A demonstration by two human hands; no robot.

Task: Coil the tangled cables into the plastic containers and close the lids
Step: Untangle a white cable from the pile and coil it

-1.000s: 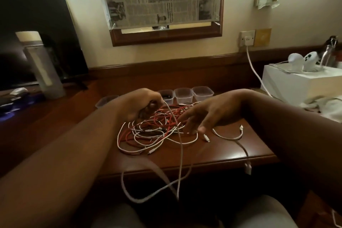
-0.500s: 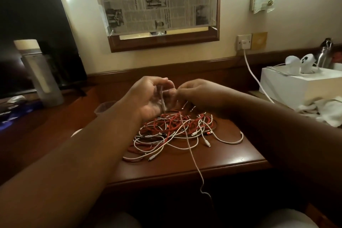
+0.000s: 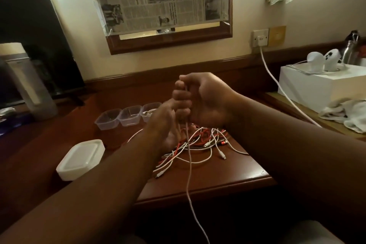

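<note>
A tangle of red and white cables (image 3: 206, 141) lies on the brown wooden table (image 3: 227, 174). My right hand (image 3: 206, 99) is raised above the pile, its fingers curled round one white cable (image 3: 189, 174) that hangs down past the table's front edge. Just below and to the left, my left hand (image 3: 163, 125) has its fingertips against the right hand's fingers and appears to pinch the same cable. Three open clear plastic containers (image 3: 128, 116) stand in a row behind the hands. A container with a white lid on it (image 3: 81, 158) sits at the left.
A tall bottle (image 3: 29, 87) stands at the far left. On the right, a white box (image 3: 320, 85) carries two white controllers (image 3: 324, 61), with a crumpled cloth (image 3: 348, 114) beside it. A white charger cable (image 3: 277, 85) runs down from the wall socket (image 3: 260, 37).
Both hands have come together and risen above the pile with the white cable. The right hand left the tangle and now grips that cable. The view shifted, showing the lidded container.
</note>
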